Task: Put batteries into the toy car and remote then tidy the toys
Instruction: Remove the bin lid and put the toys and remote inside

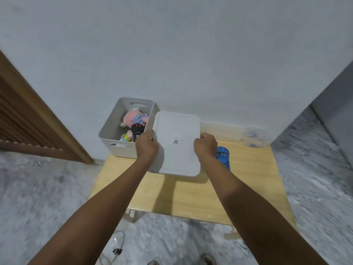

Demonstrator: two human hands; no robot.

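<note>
Two bare forearms reach forward from the bottom corners of the view, converging toward the middle. The left hand (147, 145) is seen from the back, knuckles up, fingers curled over the left edge of a flat white lid (178, 143), thumb tip at its rim. The right hand (205, 146) mirrors it, fingers curled round the lid's right edge, wrist straight. Both arms are nearly fully extended, elbows low, the hands level with each other and apart by the lid's width.
</note>
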